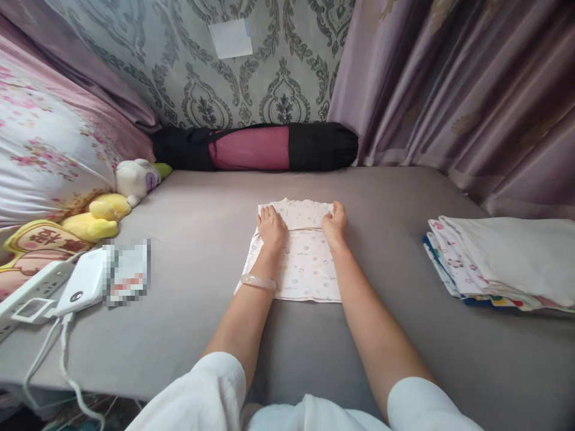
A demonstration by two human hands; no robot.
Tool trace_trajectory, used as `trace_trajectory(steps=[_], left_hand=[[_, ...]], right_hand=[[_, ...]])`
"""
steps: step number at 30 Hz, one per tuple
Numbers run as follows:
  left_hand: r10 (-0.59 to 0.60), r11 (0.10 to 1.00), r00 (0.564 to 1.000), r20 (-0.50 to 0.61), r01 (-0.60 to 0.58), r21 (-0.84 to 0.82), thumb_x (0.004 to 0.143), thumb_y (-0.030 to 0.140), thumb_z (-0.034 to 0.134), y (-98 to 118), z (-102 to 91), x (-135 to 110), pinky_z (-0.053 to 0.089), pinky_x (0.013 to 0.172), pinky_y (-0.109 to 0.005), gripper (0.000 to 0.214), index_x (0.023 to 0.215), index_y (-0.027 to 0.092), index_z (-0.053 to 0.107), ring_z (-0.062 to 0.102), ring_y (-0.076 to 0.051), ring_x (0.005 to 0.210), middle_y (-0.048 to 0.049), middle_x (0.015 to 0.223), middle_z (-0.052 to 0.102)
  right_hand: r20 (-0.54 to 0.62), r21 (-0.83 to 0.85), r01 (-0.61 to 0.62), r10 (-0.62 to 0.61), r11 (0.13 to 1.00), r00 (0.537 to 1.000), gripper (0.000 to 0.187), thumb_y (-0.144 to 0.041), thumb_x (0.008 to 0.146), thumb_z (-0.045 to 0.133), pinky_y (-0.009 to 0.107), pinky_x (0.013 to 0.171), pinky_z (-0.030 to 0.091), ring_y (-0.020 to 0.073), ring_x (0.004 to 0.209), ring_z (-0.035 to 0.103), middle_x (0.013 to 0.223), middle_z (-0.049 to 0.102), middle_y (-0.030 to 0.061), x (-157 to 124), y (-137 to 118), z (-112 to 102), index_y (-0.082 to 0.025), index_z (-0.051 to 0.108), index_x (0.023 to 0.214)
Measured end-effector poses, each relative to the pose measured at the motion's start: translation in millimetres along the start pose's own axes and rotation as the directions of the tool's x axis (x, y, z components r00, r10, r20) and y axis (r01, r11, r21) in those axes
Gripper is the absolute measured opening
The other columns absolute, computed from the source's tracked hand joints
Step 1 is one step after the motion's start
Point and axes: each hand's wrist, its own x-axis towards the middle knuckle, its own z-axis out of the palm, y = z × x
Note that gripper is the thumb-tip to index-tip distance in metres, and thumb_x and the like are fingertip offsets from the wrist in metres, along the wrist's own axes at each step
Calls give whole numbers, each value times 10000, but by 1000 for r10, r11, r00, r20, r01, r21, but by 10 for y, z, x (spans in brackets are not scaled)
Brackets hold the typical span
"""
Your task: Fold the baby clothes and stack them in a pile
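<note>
A small white patterned garment (pixel 300 263) lies flat on the grey bed sheet (pixel 197 239), its far end folded over into a band. My left hand (pixel 271 226) rests on the left end of that fold, fingers flat and slightly spread. A pale bangle sits on that wrist. My right hand (pixel 335 222) presses on the right end of the fold with its fingers curled onto the cloth edge.
A stack of folded patterned cloths (pixel 498 263) lies at the right. Plush toys (pixel 112 209), a floral pillow, a white power strip (pixel 27 293) and a white charger with cables sit at the left. A black and pink roll bag (pixel 256 146) lies along the wall.
</note>
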Motion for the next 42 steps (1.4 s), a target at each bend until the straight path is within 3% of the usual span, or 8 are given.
trace_trajectory(steps=[4, 9, 15, 21, 25, 33, 37, 42], left_hand=[[143, 990, 989, -31, -143, -14, 945, 184, 306, 51, -36, -17, 182, 1194, -501, 471, 1372, 72, 469, 344, -280, 1432, -202, 1449, 493], [296, 954, 951, 92, -299, 16, 967, 256, 314, 104, 11, -50, 165, 1200, -493, 473, 1381, 116, 493, 351, -273, 1430, -166, 1464, 491], [242, 962, 947, 211, -263, 79, 985, 305, 300, 93, 53, -61, 193, 1179, -537, 501, 1405, 106, 489, 334, -319, 1433, -174, 1497, 443], [252, 961, 951, 178, -267, 67, 988, 304, 295, 86, 35, -63, 198, 1185, -515, 503, 1406, 103, 487, 342, -302, 1432, -172, 1488, 457], [199, 973, 977, 75, -206, 100, 990, 327, 283, 53, 33, -55, 150, 1203, -501, 529, 1409, 69, 478, 325, -301, 1440, -191, 1484, 455], [71, 967, 979, 192, -114, 227, 996, 402, 248, 64, 2, -46, 183, 1195, -487, 614, 1462, 30, 395, 305, -310, 1446, -193, 1537, 373], [58, 967, 989, 133, -89, 239, 1002, 392, 213, 68, -29, -53, 195, 1196, -451, 606, 1457, 41, 406, 313, -285, 1444, -172, 1522, 408], [-13, 966, 993, 113, -17, 257, 1000, 404, 215, 48, -53, -41, 161, 1201, -476, 634, 1451, -3, 397, 278, -317, 1456, -215, 1528, 377]], right_hand=[[223, -359, 341, -275, 869, 935, 571, -126, 897, 310, 476, 1190, 178, 235, 1447, 274, 1530, 394, 141, -204, -85, 24, -120, 412, 1459], [474, -486, 537, -307, 690, 825, 524, -260, 987, 269, 521, 1191, 8, 240, 1494, 123, 1597, 283, 88, -407, -125, 155, -153, 402, 1482], [542, -520, 536, -228, 665, 809, 540, -274, 998, 222, 490, 1191, 43, 237, 1479, 190, 1596, 287, 66, -417, -133, 178, -152, 383, 1499], [553, -519, 524, -202, 676, 808, 542, -287, 1000, 222, 468, 1198, 24, 217, 1485, 172, 1604, 265, 55, -400, -150, 143, -159, 368, 1506], [447, -567, 473, -231, 674, 864, 553, -304, 1001, 247, 482, 1195, -20, 229, 1491, 142, 1602, 263, 88, -372, -117, 106, -115, 348, 1510], [421, -648, 403, -137, 646, 897, 575, -332, 1006, 234, 469, 1200, 64, 248, 1489, 146, 1606, 251, 92, -364, -108, 93, -90, 320, 1520], [411, -649, 387, -126, 655, 903, 576, -336, 1009, 212, 464, 1203, 70, 240, 1490, 148, 1607, 249, 90, -363, -137, 71, -89, 330, 1515], [263, -704, 270, -112, 657, 958, 604, -334, 1009, 196, 492, 1197, 47, 264, 1494, 117, 1605, 220, 160, -318, -93, 16, -15, 290, 1513]])
